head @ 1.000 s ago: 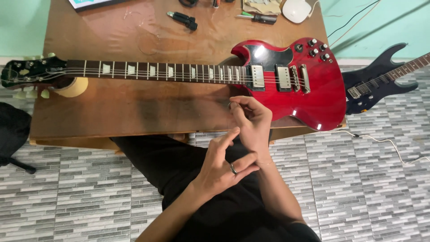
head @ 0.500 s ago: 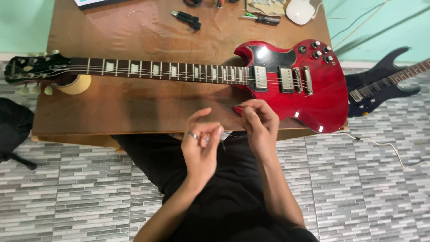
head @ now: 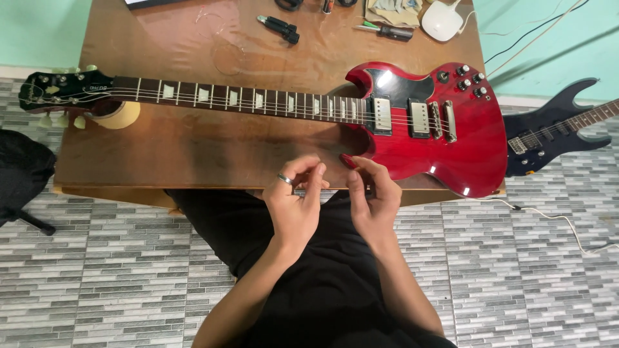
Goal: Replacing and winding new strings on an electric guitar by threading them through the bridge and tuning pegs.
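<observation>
Grip: both hands up in front of me at the table edge. Right hand (head: 374, 200) has thumb and fingertips pinched together, and I can't tell what's in there, if anything. Left hand (head: 293, 203) is half curled, fingers loose and apart, clamped on nothing, ring (head: 284, 178) on one finger.
Just past my fingertips: lower edge of the red guitar (head: 445, 138), flat on its back on the wooden table (head: 193, 148). My right fingers sit just beside its lower horn, not clearly touching.
Guitar look: glossy cherry body, two chrome pickups, knobs off to the far right, strings on, neck running away to my left with the headstock (head: 61, 90) propped on a tape roll (head: 122, 115).
Step, my guess: fiddling with something tiny between my fingers near the body. Calls for steady fingertips, easy to drop.
Further out: screwdrivers (head: 387, 30) and a black tool (head: 278, 28) along the far edge, white gadget (head: 442, 19), dark second guitar (head: 554, 132) on the tiled floor to the right.
</observation>
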